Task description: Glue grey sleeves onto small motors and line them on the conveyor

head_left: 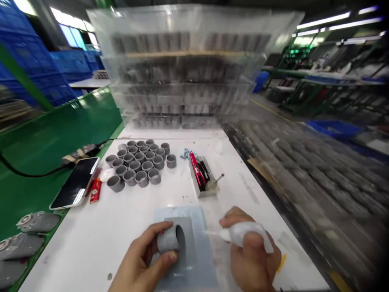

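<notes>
My left hand [146, 255] grips a short grey tube ring [167, 241] between thumb and fingers, its open end turned to the right. A small red mark shows on the ring. Beneath it lie a light blue sheet [200, 227] and a grey flat piece [188, 259]. On the right, my right hand [252, 259] is wrapped round a white squeeze bottle [246, 234], whose thin nozzle points left toward the ring but is apart from it. The nozzle and right hand are somewhat blurred.
Several grey rings [139, 164] stand grouped at the back left of the white table [121, 219]. A small tray [203, 174] holds a red-handled tool. A phone [77, 182] and a red packet [95, 190] lie left. Stacked clear bins [182, 73] rise behind; grey motors [39, 223] sit at the left edge.
</notes>
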`<move>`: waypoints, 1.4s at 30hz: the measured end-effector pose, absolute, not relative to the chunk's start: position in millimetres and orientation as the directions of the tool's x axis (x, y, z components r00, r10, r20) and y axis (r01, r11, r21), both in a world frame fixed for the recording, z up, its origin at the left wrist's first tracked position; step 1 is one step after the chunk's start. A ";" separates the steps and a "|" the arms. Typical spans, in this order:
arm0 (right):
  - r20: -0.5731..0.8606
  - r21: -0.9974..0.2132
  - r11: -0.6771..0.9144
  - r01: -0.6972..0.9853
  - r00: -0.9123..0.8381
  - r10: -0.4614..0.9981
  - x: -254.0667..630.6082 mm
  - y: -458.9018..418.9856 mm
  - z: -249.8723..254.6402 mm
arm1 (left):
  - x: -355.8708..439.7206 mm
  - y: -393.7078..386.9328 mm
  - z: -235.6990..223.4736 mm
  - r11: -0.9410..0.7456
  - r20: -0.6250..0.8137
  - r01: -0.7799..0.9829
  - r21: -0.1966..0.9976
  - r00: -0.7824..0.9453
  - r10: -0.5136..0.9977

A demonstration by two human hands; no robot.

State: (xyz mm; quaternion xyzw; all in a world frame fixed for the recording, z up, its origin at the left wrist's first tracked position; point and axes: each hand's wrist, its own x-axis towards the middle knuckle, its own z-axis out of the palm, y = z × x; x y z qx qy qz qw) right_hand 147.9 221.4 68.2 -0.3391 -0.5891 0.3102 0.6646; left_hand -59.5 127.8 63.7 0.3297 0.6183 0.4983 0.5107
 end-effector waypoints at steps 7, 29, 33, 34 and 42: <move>0.615 -0.788 0.610 -0.085 -0.051 0.787 143.5 222.7 66.1 | -60.4 130.1 72.4 0.345 -0.334 -0.001 0.938 -0.261 0.906; 0.681 -0.729 0.684 -0.022 -0.125 0.722 132.5 224.5 71.7 | -63.0 126.4 67.0 0.292 -0.283 0.017 0.956 -0.194 0.939; 0.673 -0.736 0.676 -0.025 -0.127 0.729 133.9 224.0 70.4 | -60.9 126.4 67.3 0.274 -0.266 0.006 0.962 -0.216 0.939; 0.669 -0.740 0.672 -0.031 -0.127 0.732 134.3 223.9 70.0 | -60.5 126.6 67.3 0.266 -0.258 0.006 0.964 -0.222 0.940; 0.654 -0.756 0.652 -0.047 -0.078 0.753 134.2 223.6 71.0 | -64.5 128.8 64.3 0.211 -0.198 0.055 0.976 -0.185 0.963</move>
